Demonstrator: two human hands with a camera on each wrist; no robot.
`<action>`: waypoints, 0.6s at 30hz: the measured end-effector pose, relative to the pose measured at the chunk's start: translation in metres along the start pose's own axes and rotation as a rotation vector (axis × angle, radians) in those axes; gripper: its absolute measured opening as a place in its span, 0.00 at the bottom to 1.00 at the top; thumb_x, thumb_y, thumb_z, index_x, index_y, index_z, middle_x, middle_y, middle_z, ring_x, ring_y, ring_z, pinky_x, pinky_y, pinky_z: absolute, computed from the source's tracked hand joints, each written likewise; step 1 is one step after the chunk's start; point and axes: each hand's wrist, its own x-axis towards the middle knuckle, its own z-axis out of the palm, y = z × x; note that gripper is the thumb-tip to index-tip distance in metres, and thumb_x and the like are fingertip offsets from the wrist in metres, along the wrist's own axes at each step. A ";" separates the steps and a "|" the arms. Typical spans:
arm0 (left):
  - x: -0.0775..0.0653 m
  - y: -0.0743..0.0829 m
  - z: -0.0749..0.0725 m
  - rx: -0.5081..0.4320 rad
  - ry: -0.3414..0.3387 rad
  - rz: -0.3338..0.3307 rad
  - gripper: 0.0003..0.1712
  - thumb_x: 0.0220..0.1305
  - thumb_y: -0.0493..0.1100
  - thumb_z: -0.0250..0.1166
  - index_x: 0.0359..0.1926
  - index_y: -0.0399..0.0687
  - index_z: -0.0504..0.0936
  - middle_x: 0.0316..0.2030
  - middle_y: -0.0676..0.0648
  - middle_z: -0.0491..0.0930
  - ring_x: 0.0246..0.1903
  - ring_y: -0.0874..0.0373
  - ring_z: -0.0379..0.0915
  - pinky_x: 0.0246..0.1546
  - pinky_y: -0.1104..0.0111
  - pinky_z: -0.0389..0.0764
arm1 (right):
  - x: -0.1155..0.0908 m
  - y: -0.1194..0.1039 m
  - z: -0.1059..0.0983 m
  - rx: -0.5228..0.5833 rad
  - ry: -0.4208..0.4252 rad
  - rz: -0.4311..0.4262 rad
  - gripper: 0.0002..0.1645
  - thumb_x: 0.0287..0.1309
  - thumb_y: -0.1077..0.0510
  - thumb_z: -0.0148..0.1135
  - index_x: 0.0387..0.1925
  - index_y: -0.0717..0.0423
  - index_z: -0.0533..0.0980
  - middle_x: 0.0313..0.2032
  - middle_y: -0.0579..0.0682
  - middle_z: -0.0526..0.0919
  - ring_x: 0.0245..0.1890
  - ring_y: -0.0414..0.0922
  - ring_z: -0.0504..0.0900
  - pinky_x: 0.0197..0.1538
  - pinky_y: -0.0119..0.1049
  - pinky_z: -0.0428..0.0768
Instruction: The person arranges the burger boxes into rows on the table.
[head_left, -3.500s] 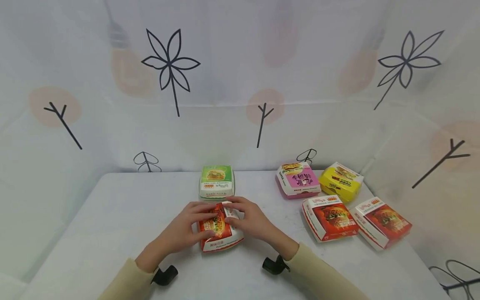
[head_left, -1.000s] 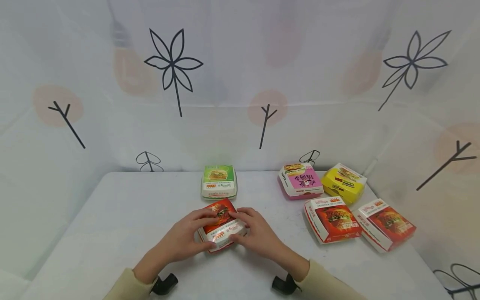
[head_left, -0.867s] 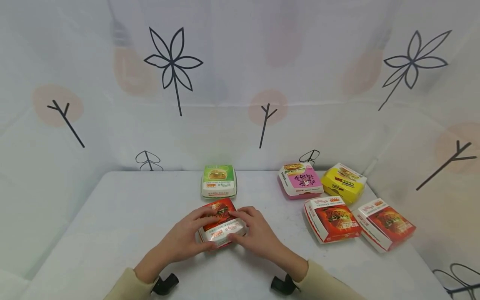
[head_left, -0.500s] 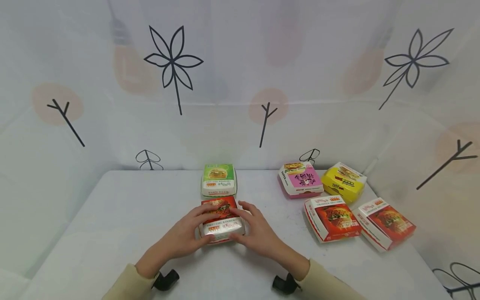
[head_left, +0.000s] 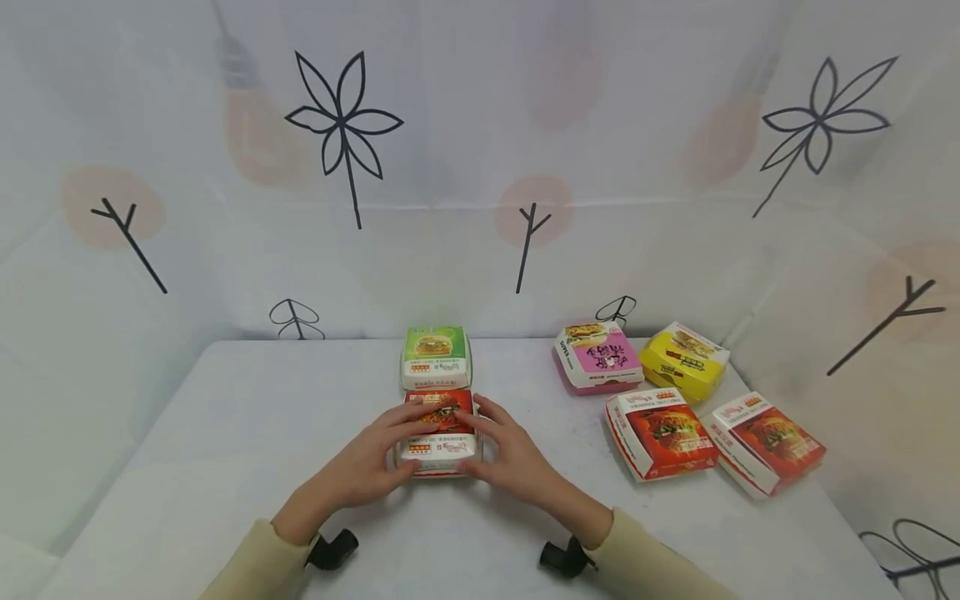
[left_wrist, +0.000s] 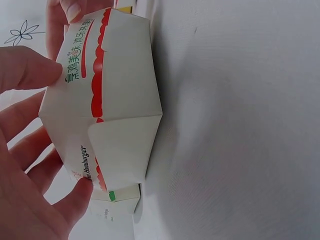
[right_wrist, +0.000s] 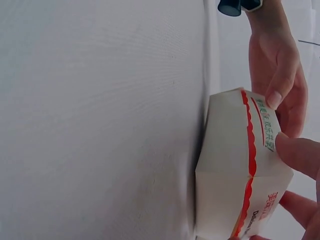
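A red and white burger box [head_left: 441,447] sits on the table directly in front of a green and white burger box [head_left: 435,358], its back edge right at the green one's front. My left hand [head_left: 367,458] holds its left side, thumb at the near edge and fingers over the top. From the right, my right hand [head_left: 513,454] holds it the same way, thumb near the front corner. In the left wrist view the box's white side [left_wrist: 125,75] with red scalloped trim faces the camera. The right wrist view shows the same box [right_wrist: 225,165] low on the tabletop.
Toward the right stand a pink burger box [head_left: 600,358], a yellow burger box [head_left: 684,361] and two more red burger boxes, one nearer [head_left: 662,433] and one by the right edge [head_left: 765,444]. A patterned cloth [head_left: 450,250] hangs behind the white table [head_left: 247,433].
Both hands have turned the red burger box, so its picture half now faces the back, and slid it back square against the green box. The other boxes have stayed in place.
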 end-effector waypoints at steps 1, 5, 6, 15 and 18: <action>0.000 0.000 0.000 -0.003 -0.003 -0.004 0.29 0.60 0.39 0.71 0.63 0.49 0.78 0.72 0.51 0.63 0.71 0.48 0.55 0.64 0.47 0.68 | 0.000 0.000 0.001 0.006 0.001 0.000 0.40 0.54 0.44 0.73 0.68 0.46 0.73 0.74 0.55 0.59 0.71 0.57 0.60 0.65 0.64 0.66; 0.001 -0.001 0.000 0.005 -0.001 -0.009 0.30 0.61 0.41 0.71 0.64 0.50 0.77 0.72 0.51 0.62 0.72 0.48 0.55 0.64 0.46 0.67 | 0.002 0.001 0.003 0.032 0.008 0.007 0.39 0.54 0.45 0.74 0.67 0.47 0.73 0.73 0.55 0.60 0.71 0.57 0.61 0.64 0.63 0.68; 0.001 -0.001 0.000 0.007 0.001 -0.014 0.30 0.61 0.42 0.72 0.64 0.50 0.77 0.72 0.51 0.62 0.72 0.48 0.55 0.64 0.46 0.67 | 0.002 0.001 0.004 0.034 0.009 0.009 0.39 0.54 0.45 0.74 0.67 0.47 0.73 0.73 0.55 0.60 0.71 0.57 0.62 0.64 0.63 0.68; 0.003 -0.005 0.001 0.041 0.028 -0.016 0.32 0.60 0.47 0.73 0.64 0.51 0.78 0.72 0.52 0.64 0.71 0.48 0.56 0.64 0.47 0.67 | 0.005 -0.001 0.008 0.025 0.014 0.021 0.39 0.54 0.44 0.74 0.67 0.48 0.73 0.73 0.54 0.60 0.71 0.56 0.62 0.63 0.60 0.70; 0.004 -0.007 0.001 0.042 0.034 -0.022 0.32 0.59 0.48 0.74 0.65 0.52 0.78 0.71 0.53 0.65 0.71 0.48 0.57 0.64 0.46 0.68 | 0.006 -0.001 0.008 0.017 0.017 0.026 0.39 0.54 0.44 0.74 0.67 0.47 0.73 0.74 0.53 0.59 0.71 0.55 0.62 0.63 0.59 0.70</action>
